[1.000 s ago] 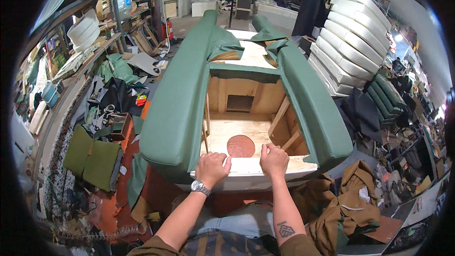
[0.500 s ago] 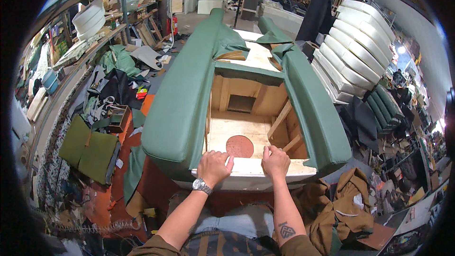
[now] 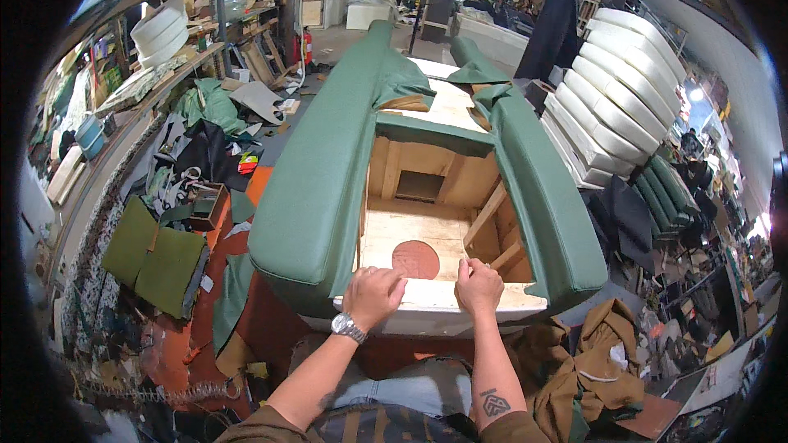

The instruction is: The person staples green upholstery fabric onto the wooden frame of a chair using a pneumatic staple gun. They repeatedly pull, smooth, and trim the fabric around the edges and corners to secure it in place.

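Green upholstered seat frame (image 3: pixel 316 180): directly before the person, its near end at both hands.
White front rail (image 3: pixel 431 295): beneath the grip, crossing the frame's near end.
Left hand (image 3: pixel 373 295): fingers curled over the rail's upper edge, toward its left end; metal watch (image 3: pixel 348 326) at the wrist.
Right hand (image 3: pixel 479 285): closed over the same edge, just right of the rail's middle.
Round hole (image 3: pixel 416 260): in the wooden floor panel (image 3: pixel 394 221), beyond the rail and between the hands.
Armrests (image 3: pixel 550 189): flanking the opening, bounding sideways reach.
Brown cloth (image 3: pixel 591 369): heaped near the right forearm.
Olive cushions (image 3: pixel 152 258): to the left.
White cushion stack (image 3: pixel 616 86): beyond, right.
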Available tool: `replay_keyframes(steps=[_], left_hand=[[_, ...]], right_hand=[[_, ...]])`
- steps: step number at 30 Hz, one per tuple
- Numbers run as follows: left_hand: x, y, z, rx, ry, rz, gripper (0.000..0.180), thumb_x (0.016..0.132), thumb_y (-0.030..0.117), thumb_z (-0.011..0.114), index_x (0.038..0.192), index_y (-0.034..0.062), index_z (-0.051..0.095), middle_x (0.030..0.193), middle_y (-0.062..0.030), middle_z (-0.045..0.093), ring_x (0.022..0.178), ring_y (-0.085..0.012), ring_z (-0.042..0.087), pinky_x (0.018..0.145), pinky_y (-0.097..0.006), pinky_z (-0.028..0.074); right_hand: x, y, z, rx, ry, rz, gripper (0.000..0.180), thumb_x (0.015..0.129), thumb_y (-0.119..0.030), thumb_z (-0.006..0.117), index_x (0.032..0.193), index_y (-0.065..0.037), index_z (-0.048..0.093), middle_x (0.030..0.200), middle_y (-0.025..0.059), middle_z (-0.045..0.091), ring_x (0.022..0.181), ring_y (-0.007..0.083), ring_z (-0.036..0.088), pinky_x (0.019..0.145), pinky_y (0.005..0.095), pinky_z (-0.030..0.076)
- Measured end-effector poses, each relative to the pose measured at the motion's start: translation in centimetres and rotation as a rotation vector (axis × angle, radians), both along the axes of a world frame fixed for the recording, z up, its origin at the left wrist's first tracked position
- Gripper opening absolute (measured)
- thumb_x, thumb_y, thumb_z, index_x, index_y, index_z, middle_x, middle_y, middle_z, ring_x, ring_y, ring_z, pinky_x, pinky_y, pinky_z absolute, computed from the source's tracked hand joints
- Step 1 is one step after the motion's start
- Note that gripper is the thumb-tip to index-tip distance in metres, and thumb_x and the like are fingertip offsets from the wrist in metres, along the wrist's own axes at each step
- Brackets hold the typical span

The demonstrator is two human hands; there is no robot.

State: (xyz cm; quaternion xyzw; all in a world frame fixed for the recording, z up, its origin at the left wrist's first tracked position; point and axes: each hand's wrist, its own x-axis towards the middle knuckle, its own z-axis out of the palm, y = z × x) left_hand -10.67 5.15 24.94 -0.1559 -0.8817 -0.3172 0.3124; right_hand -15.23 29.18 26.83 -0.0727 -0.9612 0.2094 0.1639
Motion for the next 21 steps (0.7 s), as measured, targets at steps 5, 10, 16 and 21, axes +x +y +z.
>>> replay_keyframes(steps=[5,10,16,21], left_hand=[[9.5,-5.0,-7.0,0.26,0.07,-0.086,0.012,0.094,0.022,0.073,0.099,0.0132,0.079,0.08,-0.0096,0.072,0.071,-0.032,0.07,0.062,-0.043,0.056],[20.6,-17.3,-24.3,0.113,-0.673,0.533,0.033,0.093,0.039,0.071,0.109,0.0123,0.081,0.097,-0.0167,0.077,0.09,-0.0416,0.074,0.081,-0.054,0.06],[23.5,-28.9,-35.2,0.118,-1.449,1.013,0.134,0.067,0.057,0.095,0.171,0.0204,0.02,0.178,-0.0214,0.003,0.163,-0.0507,0.005,0.127,-0.069,0.024],[17.6,-31.4,-34.5,0.298,-1.814,1.007,0.171,0.05,0.069,0.1,0.174,0.0269,-0.01,0.179,-0.0183,-0.022,0.164,-0.0521,-0.012,0.128,-0.074,0.012]], right_hand=[[-0.3,0.3,-0.9,0.047,0.003,-0.016,0.033,0.101,-0.04,0.065,0.103,-0.014,0.084,0.09,0.0211,0.078,0.089,0.0438,0.075,0.083,0.0544,0.058],[-0.5,0.1,-1.5,0.1,0.063,0.014,0.033,0.099,-0.041,0.066,0.102,-0.014,0.084,0.092,0.018,0.079,0.09,0.0427,0.075,0.084,0.0531,0.058],[-1.0,-1.1,-0.7,0.216,-0.123,-0.115,0.038,0.099,-0.044,0.067,0.095,-0.01,0.084,0.092,0.0184,0.079,0.09,0.0399,0.076,0.084,0.0521,0.057],[-1.5,-1.0,-1.2,0.272,-0.059,-0.119,0.046,0.1,-0.042,0.066,0.082,-0.001,0.075,0.079,0.024,0.073,0.071,0.0433,0.07,0.07,0.0539,0.053]])
